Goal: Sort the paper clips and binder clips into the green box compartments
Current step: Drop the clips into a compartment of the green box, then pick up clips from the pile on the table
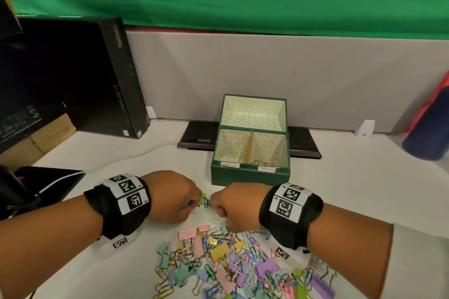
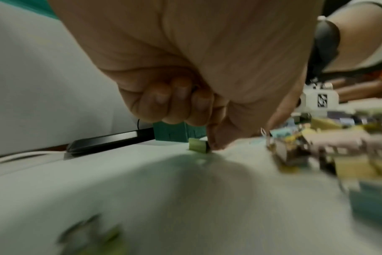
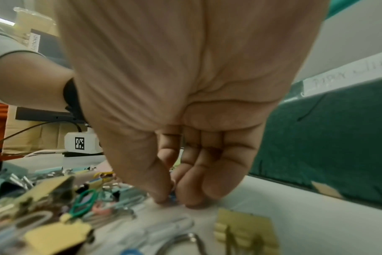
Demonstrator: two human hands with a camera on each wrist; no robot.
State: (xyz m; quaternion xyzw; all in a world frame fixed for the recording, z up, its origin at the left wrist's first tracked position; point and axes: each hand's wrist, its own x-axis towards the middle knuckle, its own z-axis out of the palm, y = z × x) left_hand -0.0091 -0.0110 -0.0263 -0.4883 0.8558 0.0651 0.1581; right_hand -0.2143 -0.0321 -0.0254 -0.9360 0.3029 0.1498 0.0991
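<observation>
Both hands meet on the white tabletop [image 1: 121,274], between the green box [image 1: 250,173] and the far edge of the clip pile [image 1: 230,264]. The left hand [image 1: 170,198] pinches a lime binder clip [image 2: 198,145] against the surface. The right hand [image 1: 237,206] has curled fingers [image 3: 218,181] pinching a blue paper clip [image 1: 206,202]. Bare tabletop lies left of the pile. Paper clips [image 1: 263,161] sit in the box's right compartment.

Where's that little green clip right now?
In the head view the green clip sits on the table at the left hand's fingertips, just in front of the green box.
</observation>
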